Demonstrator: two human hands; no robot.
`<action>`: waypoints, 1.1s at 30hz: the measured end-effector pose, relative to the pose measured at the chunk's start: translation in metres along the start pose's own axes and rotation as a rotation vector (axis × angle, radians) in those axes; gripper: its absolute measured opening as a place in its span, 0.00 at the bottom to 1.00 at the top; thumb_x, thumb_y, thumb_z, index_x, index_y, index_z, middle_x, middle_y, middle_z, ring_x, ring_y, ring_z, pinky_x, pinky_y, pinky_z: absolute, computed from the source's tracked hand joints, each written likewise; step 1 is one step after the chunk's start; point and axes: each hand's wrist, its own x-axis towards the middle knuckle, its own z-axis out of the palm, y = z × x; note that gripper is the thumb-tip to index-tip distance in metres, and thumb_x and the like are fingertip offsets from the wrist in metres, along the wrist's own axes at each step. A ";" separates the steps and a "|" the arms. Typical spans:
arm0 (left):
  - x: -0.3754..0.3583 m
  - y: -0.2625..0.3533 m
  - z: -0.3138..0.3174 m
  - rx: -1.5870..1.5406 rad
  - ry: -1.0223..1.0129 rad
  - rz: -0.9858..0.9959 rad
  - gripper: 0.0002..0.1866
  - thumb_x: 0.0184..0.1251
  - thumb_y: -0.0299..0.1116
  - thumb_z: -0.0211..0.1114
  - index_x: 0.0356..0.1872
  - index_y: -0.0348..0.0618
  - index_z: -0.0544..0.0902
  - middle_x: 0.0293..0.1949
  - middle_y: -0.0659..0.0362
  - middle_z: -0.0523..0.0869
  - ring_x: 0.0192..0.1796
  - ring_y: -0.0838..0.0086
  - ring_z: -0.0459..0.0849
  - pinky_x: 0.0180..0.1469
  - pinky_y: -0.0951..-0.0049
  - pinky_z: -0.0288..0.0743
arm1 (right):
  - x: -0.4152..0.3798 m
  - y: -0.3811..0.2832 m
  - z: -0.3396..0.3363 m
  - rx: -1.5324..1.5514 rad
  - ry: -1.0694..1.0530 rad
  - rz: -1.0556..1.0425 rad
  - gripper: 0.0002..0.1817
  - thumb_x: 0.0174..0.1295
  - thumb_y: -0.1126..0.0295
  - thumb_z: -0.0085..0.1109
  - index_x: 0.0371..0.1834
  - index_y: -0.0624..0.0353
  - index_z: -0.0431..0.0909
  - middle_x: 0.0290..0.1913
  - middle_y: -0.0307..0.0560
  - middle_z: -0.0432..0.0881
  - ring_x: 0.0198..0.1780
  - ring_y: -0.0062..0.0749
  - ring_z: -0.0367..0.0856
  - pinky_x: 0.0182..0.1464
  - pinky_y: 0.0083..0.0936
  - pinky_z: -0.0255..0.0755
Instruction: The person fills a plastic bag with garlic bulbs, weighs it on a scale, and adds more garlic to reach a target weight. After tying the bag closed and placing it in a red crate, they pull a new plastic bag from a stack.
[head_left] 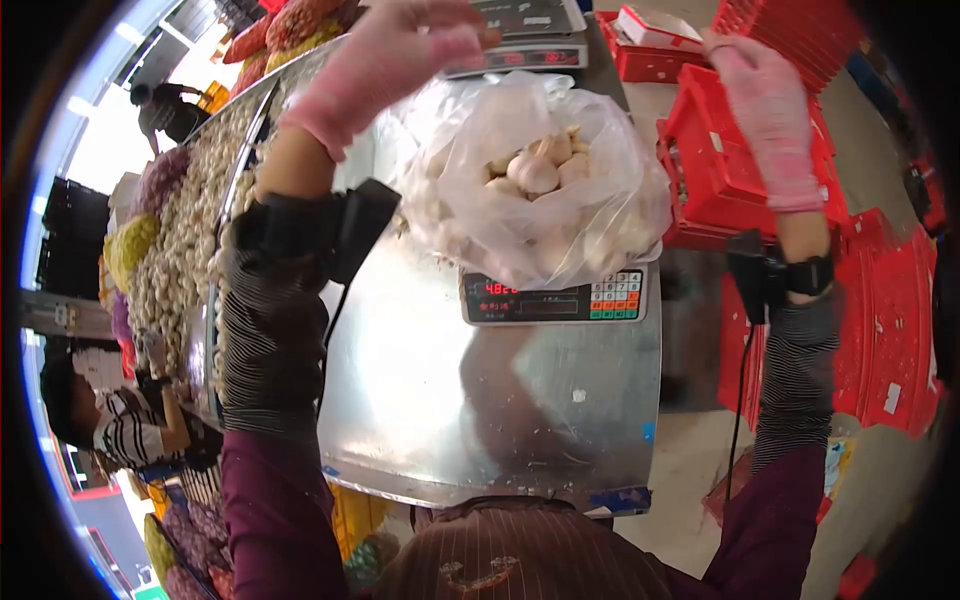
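A clear plastic bag (450, 210) full of garlic bulbs (533, 174) sits on a digital scale (555, 307) with a lit red display; its top gapes, showing the bulbs. My left hand (395, 65), in a pinkish glove, is raised beyond the bag's upper left, fingers stretched rightward and apart, holding nothing visible. A second scale (525, 55) stands behind the bag, close to those fingers. My right hand (762, 105), gloved alike, reaches out above the red crates (712, 150) on the right. Its fingertips are near a white box (655, 28); their grip is blurred and partly hidden.
The scales stand on a shiny metal table (400, 400). Loose garlic (185, 250) covers a long surface on the left, with mesh sacks (130, 245) beside it. Two people (150, 425) are at the left. More red crates (880, 330) are stacked at right.
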 end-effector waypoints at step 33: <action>0.194 -0.226 0.181 0.371 -0.852 -0.239 0.20 0.50 0.45 0.69 0.42 0.44 0.84 0.39 0.56 0.85 0.39 0.66 0.82 0.44 0.66 0.75 | -0.043 0.054 0.105 0.133 -0.416 -0.084 0.17 0.52 0.78 0.56 0.47 0.58 0.75 0.37 0.56 0.76 0.41 0.56 0.78 0.42 0.41 0.73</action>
